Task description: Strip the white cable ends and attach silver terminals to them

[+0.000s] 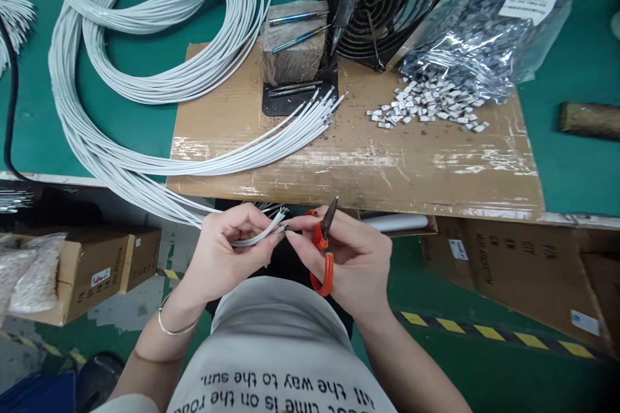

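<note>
Below the table's front edge, my left hand (pixel 239 242) is closed around the ends of several white cables (pixel 264 233), whose tips point to the right. The thumb and forefinger of my right hand (pixel 356 255) meet at one of those cable tips. Hooked in that same hand is a pair of small scissors (pixel 323 245) with orange handles; its dark blades point up and away from the cable ends. More of the bundle (pixel 242 158) curves over the cardboard sheet, with its stripped-looking ends fanned out.
A soldering iron (pixel 346 3) hangs tip down beside a brown block (pixel 294 45) carrying metal tips. Behind it stands a round fan grille (pixel 382 3). Small white pieces (pixel 431 103) spill from a clear bag (pixel 489 26). Cardboard boxes (pixel 97 271) stand below the table.
</note>
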